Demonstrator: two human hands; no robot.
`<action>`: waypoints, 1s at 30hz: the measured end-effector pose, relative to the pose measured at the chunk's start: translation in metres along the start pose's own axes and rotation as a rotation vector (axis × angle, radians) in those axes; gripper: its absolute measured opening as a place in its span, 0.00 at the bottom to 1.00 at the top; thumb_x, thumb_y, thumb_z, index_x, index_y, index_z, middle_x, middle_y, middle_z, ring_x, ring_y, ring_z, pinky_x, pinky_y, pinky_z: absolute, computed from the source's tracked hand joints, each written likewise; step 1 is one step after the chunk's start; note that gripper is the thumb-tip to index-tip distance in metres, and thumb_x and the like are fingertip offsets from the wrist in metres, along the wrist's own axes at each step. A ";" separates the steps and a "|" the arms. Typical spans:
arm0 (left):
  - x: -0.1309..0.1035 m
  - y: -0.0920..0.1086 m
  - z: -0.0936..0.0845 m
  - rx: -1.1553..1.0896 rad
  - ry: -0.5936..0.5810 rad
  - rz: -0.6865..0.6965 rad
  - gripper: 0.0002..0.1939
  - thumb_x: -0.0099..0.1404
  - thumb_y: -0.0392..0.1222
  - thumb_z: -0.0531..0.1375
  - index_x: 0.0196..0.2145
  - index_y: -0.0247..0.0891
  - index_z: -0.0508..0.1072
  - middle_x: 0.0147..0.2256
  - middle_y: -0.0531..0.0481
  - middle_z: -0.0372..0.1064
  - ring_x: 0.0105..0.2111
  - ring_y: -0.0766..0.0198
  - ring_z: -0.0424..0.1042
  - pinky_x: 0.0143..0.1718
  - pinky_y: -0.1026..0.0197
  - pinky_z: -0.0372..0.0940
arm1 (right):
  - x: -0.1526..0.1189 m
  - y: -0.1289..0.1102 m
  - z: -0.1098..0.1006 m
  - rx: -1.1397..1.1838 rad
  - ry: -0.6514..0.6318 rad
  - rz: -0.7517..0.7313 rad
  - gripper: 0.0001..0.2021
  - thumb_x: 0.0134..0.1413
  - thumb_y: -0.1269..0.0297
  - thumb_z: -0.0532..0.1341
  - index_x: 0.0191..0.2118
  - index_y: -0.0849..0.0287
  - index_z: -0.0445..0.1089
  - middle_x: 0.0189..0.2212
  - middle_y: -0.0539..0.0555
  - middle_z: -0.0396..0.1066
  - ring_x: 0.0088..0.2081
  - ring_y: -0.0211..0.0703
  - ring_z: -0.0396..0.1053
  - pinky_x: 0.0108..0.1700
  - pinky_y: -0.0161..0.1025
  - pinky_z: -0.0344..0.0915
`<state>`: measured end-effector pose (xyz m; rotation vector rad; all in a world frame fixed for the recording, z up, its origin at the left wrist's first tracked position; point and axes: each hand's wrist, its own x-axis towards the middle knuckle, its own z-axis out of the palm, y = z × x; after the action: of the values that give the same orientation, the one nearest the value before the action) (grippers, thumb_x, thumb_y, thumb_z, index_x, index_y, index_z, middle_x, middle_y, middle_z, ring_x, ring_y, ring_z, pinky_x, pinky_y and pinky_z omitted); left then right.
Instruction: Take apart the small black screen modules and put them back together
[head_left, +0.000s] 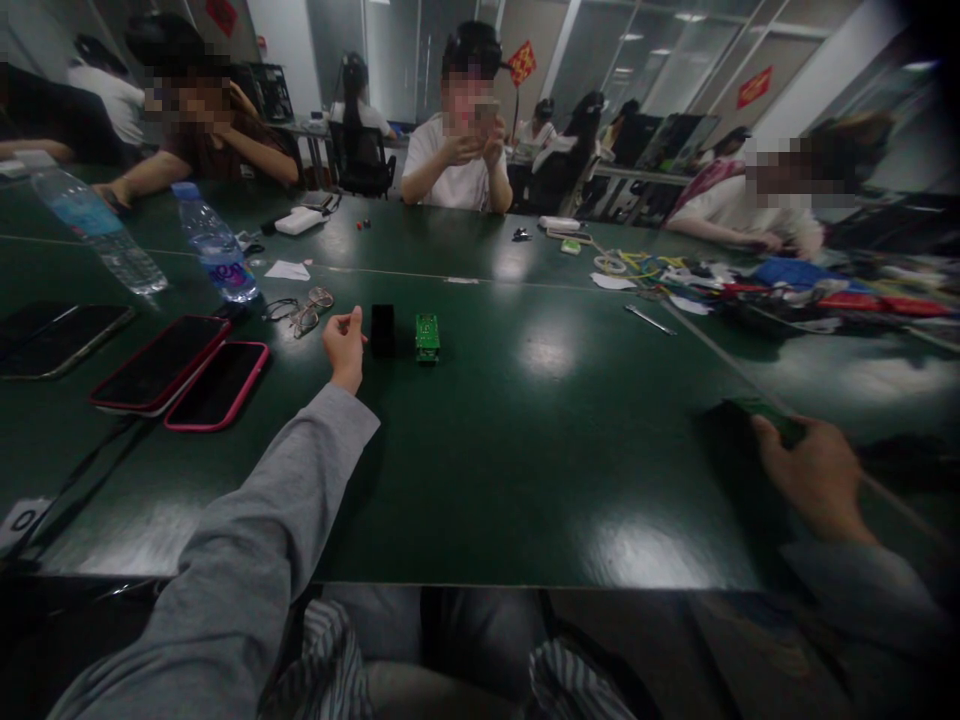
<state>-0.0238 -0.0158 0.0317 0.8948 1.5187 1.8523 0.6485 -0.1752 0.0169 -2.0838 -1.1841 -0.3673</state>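
From where I stand, the two hands are well apart. The left hand [346, 345] is beside a small black box [382, 330], fingers curled in, and I can't make out whether thumb and fingertips meet; I see nothing held there. A green circuit board [427, 338] sits just past the box on its right, with a narrow gap between them. The right hand [817, 475], far out to the right, seems to be clamped on a green piece [772, 418], thumb over it, though blur hides its shape. My worry would be the left knuckles: a careless sideways nudge could push the box into the board and knock it over or scrape its parts. The glasses [306, 315] lie close to that hand too, so a backward swing or a dragging sleeve [277, 500] could catch them. The green piece could slip if that grip is only partial, and swinging it outward and forward might snag the heap of cables [795, 285]. As for room, the broad stretch of table [570, 450] between the board and the right hand looks the easiest path. The pink phone [217, 385] and a bottle [217, 250] hem in the left side, and the near edge runs under both forearms, so anything slid too far back could drop.
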 end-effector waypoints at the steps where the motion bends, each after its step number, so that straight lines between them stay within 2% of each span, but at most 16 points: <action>1: 0.000 -0.001 0.000 0.003 -0.002 0.004 0.18 0.62 0.56 0.63 0.33 0.38 0.67 0.19 0.59 0.59 0.16 0.72 0.57 0.18 0.68 0.48 | -0.004 -0.014 0.005 -0.028 -0.019 -0.036 0.42 0.41 0.25 0.56 0.46 0.60 0.74 0.41 0.81 0.69 0.45 0.68 0.68 0.41 0.61 0.57; 5: 0.002 -0.003 0.000 0.027 -0.002 0.025 0.18 0.62 0.56 0.63 0.33 0.37 0.67 0.19 0.58 0.60 0.16 0.73 0.57 0.19 0.68 0.48 | -0.028 -0.095 0.034 -0.013 -0.085 -0.178 0.38 0.53 0.30 0.51 0.49 0.63 0.70 0.44 0.77 0.69 0.46 0.62 0.67 0.45 0.55 0.62; 8: 0.003 -0.005 0.000 0.037 -0.003 0.038 0.19 0.62 0.57 0.62 0.33 0.37 0.68 0.19 0.59 0.59 0.16 0.73 0.57 0.19 0.68 0.49 | -0.049 -0.172 0.064 0.096 -0.106 -0.293 0.34 0.59 0.36 0.49 0.52 0.64 0.66 0.46 0.71 0.69 0.47 0.57 0.67 0.49 0.51 0.63; 12: 0.003 -0.005 -0.001 0.036 -0.011 0.046 0.19 0.62 0.57 0.62 0.33 0.37 0.67 0.19 0.59 0.59 0.16 0.72 0.56 0.19 0.67 0.48 | -0.069 -0.273 0.109 0.246 -0.154 -0.382 0.31 0.63 0.40 0.47 0.51 0.65 0.66 0.45 0.68 0.69 0.47 0.55 0.66 0.51 0.51 0.63; 14: 0.003 -0.005 -0.001 0.041 -0.011 0.048 0.18 0.62 0.57 0.62 0.33 0.38 0.67 0.19 0.59 0.59 0.16 0.72 0.56 0.19 0.67 0.49 | -0.074 -0.311 0.128 0.288 -0.162 -0.399 0.29 0.64 0.42 0.46 0.50 0.66 0.67 0.45 0.68 0.70 0.47 0.56 0.65 0.52 0.53 0.63; 16: 0.004 -0.006 0.000 0.040 -0.013 0.042 0.18 0.63 0.56 0.61 0.33 0.38 0.68 0.20 0.58 0.60 0.18 0.72 0.58 0.20 0.68 0.50 | -0.076 -0.338 0.141 0.303 -0.165 -0.451 0.28 0.65 0.44 0.46 0.50 0.65 0.67 0.46 0.67 0.69 0.50 0.57 0.64 0.54 0.54 0.62; 19: 0.006 -0.010 0.001 0.038 -0.035 0.069 0.17 0.63 0.55 0.61 0.33 0.37 0.69 0.24 0.55 0.64 0.22 0.70 0.64 0.24 0.67 0.57 | -0.079 -0.353 0.147 0.283 -0.169 -0.551 0.27 0.65 0.45 0.48 0.54 0.63 0.65 0.50 0.67 0.66 0.55 0.59 0.59 0.55 0.57 0.61; 24: 0.011 -0.022 0.005 0.145 -0.172 0.228 0.11 0.60 0.46 0.66 0.38 0.37 0.75 0.38 0.47 0.70 0.35 0.65 0.70 0.41 0.61 0.66 | -0.086 -0.347 0.144 0.253 -0.164 -0.549 0.27 0.65 0.49 0.49 0.58 0.67 0.62 0.54 0.69 0.62 0.57 0.61 0.57 0.57 0.60 0.60; 27: 0.015 -0.030 0.005 0.221 -0.248 0.306 0.15 0.57 0.40 0.66 0.43 0.39 0.76 0.47 0.44 0.68 0.42 0.61 0.71 0.51 0.55 0.66 | -0.088 -0.344 0.145 0.259 -0.212 -0.557 0.24 0.66 0.55 0.48 0.58 0.67 0.63 0.52 0.69 0.64 0.56 0.62 0.59 0.55 0.60 0.61; 30: 0.019 -0.035 0.004 0.295 -0.284 0.364 0.19 0.56 0.36 0.65 0.47 0.41 0.75 0.50 0.43 0.67 0.51 0.55 0.68 0.59 0.48 0.60 | -0.091 -0.349 0.143 0.264 -0.250 -0.587 0.24 0.66 0.59 0.47 0.60 0.68 0.61 0.55 0.70 0.62 0.58 0.61 0.58 0.58 0.61 0.59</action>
<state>-0.0316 0.0079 0.0004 1.5911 1.5452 1.6635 0.2948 -0.0169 0.0168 -1.5578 -1.8850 -0.1992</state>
